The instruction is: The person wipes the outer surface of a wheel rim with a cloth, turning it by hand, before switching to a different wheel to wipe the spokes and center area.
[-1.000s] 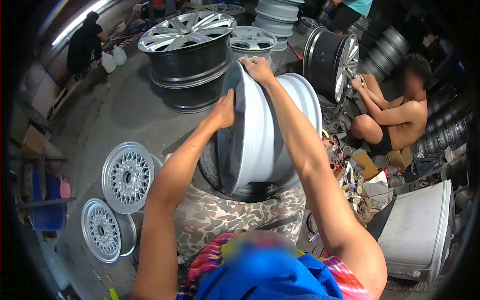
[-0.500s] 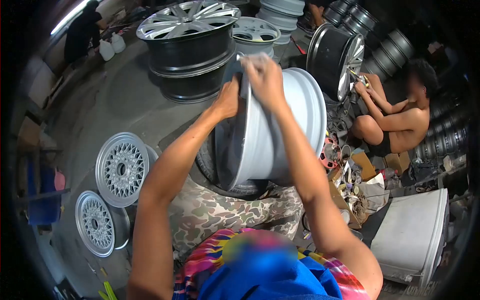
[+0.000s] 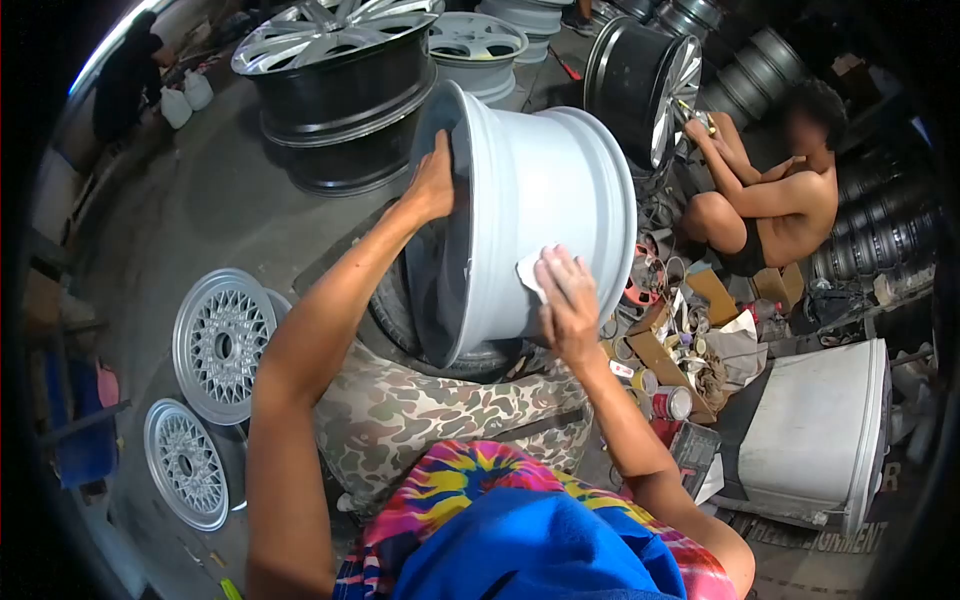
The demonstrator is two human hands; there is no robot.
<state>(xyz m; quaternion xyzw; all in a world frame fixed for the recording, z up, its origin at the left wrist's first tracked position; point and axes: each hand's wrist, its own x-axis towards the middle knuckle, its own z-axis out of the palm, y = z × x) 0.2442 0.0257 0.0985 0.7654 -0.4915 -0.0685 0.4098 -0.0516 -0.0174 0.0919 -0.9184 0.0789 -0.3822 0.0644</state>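
Observation:
A light grey wheel rim [image 3: 535, 215] stands on its edge in front of me, over a black tyre [image 3: 388, 310] and close to my camouflage-clad knees. My left hand [image 3: 433, 182] grips the rim at its left, open face, with some fingers hidden behind the lip. On the lower outer barrel lies my right hand [image 3: 570, 305], pressing a small white sheet [image 3: 530, 272] against the grey surface under its fingers.
Two silver mesh wheels [image 3: 222, 345] stand on the floor at left. Large stacked wheels [image 3: 345, 95] are beyond the rim. To the right, a person [image 3: 765, 200] sits holding another wheel [image 3: 645, 95]. A cluttered box [image 3: 690, 375] and a white casing [image 3: 810, 430] lie nearer me.
My right hand has moved from the top of the rim down to its lower barrel, and the white sheet shows under it. My left hand still holds the left side.

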